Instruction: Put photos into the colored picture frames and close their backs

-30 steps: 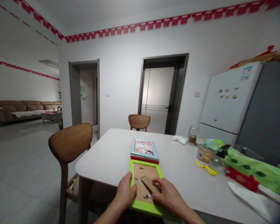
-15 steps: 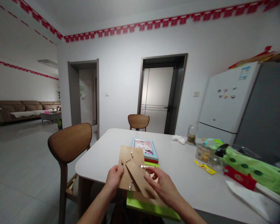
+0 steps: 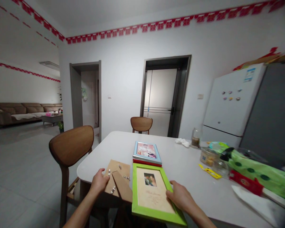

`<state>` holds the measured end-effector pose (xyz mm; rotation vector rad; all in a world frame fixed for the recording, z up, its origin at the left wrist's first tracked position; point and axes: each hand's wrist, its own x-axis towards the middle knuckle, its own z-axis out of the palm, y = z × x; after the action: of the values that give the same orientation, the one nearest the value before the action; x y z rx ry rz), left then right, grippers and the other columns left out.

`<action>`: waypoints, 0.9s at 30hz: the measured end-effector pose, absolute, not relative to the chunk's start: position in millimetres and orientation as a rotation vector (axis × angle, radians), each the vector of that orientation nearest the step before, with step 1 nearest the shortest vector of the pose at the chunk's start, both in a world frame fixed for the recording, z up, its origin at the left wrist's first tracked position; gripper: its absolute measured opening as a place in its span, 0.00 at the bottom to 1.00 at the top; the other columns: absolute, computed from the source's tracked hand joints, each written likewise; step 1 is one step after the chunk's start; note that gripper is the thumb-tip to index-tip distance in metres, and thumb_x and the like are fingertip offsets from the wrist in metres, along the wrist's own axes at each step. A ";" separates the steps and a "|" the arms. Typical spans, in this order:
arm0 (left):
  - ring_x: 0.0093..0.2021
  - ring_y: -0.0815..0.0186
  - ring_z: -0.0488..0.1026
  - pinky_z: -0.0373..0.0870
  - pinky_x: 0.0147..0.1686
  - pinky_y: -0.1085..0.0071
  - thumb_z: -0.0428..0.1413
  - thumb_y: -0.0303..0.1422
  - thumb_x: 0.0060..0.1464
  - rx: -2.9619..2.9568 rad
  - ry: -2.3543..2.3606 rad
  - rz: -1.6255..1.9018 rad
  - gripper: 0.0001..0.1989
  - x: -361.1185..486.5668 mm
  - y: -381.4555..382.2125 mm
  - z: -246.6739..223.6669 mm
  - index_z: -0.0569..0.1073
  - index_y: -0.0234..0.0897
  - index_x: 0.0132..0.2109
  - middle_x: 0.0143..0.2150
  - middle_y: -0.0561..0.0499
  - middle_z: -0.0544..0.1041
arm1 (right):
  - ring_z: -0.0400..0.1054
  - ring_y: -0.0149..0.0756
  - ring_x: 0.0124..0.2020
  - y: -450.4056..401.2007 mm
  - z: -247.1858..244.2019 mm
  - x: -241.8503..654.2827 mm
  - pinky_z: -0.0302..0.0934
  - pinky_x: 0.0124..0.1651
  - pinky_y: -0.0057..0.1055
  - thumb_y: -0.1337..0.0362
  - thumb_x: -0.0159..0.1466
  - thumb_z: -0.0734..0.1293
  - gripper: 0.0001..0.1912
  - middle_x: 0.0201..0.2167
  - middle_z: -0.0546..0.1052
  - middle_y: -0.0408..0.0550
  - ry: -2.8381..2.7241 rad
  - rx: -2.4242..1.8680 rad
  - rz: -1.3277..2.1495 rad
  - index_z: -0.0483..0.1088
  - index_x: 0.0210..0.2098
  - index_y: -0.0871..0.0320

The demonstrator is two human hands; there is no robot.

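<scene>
Left hand (image 3: 99,182), right hand (image 3: 180,199) apart | left on cardboard frame backing (image 3: 116,167), right on green picture frame (image 3: 156,216) (grip unclear; better keep flat on tabletop (image 3: 192,160))

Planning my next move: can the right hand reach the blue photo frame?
Probably yes: the right hand rests on the green frame, and the blue photo frame lies just beyond that frame, with nothing standing between them.

Lime-green photo frame (image 3: 154,193) face up, cardboard backing (image 3: 116,167) beside it
</scene>
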<state>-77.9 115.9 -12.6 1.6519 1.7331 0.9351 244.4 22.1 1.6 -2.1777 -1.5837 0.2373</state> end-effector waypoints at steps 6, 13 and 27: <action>0.50 0.58 0.60 0.53 0.48 0.67 0.50 0.27 0.44 1.924 1.832 0.952 0.22 -70.9 99.7 6.6 0.61 0.30 0.49 0.47 0.41 0.67 | 0.69 0.37 0.25 10.5 11.1 244.8 0.60 0.27 0.29 0.64 0.47 0.57 0.12 0.24 0.75 0.52 -1.247 -1.906 0.819 0.66 0.27 0.62; 0.54 0.60 0.55 0.50 0.54 0.69 0.56 0.34 0.40 2.236 1.089 0.969 0.29 35.5 30.4 25.3 0.60 0.37 0.52 0.54 0.47 0.61 | 0.70 0.39 0.31 -8.9 42.3 219.3 0.63 0.34 0.33 0.62 0.47 0.54 0.18 0.27 0.76 0.53 -0.892 -1.267 1.414 0.68 0.33 0.63; 0.36 0.64 0.67 0.64 0.38 0.68 0.45 0.24 0.44 1.988 1.267 1.404 0.24 7.0 22.4 44.6 0.58 0.34 0.52 0.38 0.48 0.70 | 0.62 0.29 0.16 5.6 18.4 242.1 0.53 0.20 0.25 0.64 0.46 0.61 0.31 0.16 0.68 0.39 -1.075 -1.672 0.844 0.57 0.50 0.68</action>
<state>7.0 22.4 44.6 1.9882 1.2666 1.4041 242.1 5.6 18.4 -1.6718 -1.0753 0.8443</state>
